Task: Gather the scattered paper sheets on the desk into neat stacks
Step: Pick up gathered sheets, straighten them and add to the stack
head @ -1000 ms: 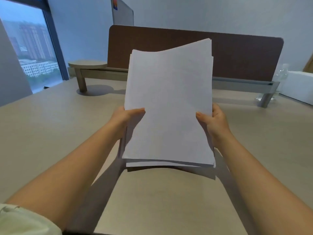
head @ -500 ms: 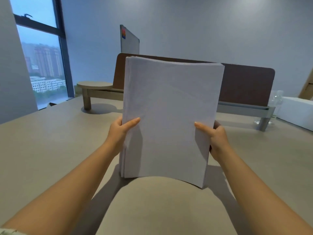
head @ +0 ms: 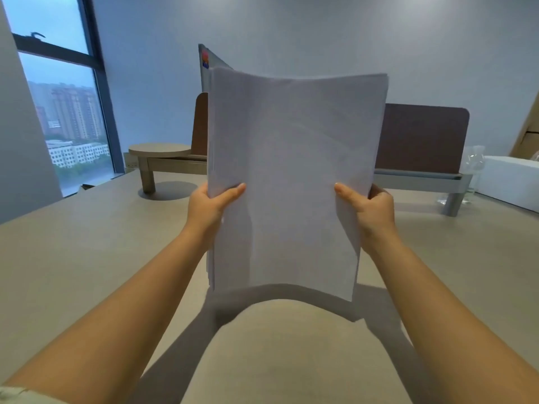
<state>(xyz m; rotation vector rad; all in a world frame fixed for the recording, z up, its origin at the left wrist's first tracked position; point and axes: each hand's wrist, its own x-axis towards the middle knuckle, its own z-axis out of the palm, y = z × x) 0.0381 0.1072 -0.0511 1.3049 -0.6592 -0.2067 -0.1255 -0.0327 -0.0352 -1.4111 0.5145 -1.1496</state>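
Note:
A stack of white paper sheets [head: 291, 170] stands upright in front of me, its lower edge bowed and hovering just above the beige desk [head: 87, 258]. My left hand [head: 208, 208] grips the stack's left edge, thumb on the front. My right hand [head: 369, 209] grips the right edge the same way. The sheets' edges look roughly aligned, with a slight fan at the lower left. The stack hides the middle of the desk behind it.
A brown desk divider [head: 423, 138] on a grey rail runs across the back. A round low shelf [head: 159, 148] stands at the back left, a white box [head: 510, 182] and a clear plastic bottle [head: 474, 161] at the back right. A window [head: 64, 112] is on the left.
The stack has gone from tilted flat to upright and has risen slightly. Its edges have become more even. My head has tilted up, showing more wall.

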